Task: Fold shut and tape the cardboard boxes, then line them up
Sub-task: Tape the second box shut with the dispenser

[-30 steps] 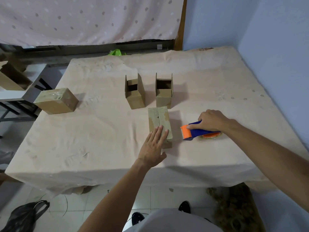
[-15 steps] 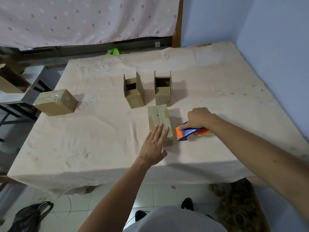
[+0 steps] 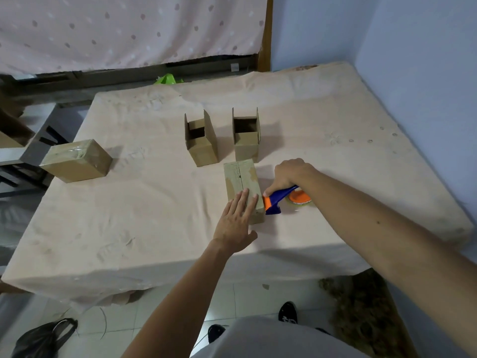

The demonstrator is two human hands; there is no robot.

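A folded-shut cardboard box (image 3: pixel 241 178) lies lengthwise in the middle of the table. My left hand (image 3: pixel 238 219) presses flat on its near end with straight fingers. My right hand (image 3: pixel 290 173) grips the blue handle of an orange and blue tape dispenser (image 3: pixel 277 201), whose orange nose touches the box's right side near the front. Two open boxes (image 3: pixel 201 140) (image 3: pixel 246 135) stand upright just behind, flaps up. A taped box (image 3: pixel 77 160) sits at the table's left edge.
The table (image 3: pixel 144 202) is covered in beige paper and stands against blue walls at the right. A metal shelf with cardboard (image 3: pixel 15 140) is off the left edge. A black bag (image 3: pixel 38 339) lies on the tiled floor.
My right hand has brought the tape dispenser leftward from the table's right part up against the box's right side. My left hand stays pressed on the box.
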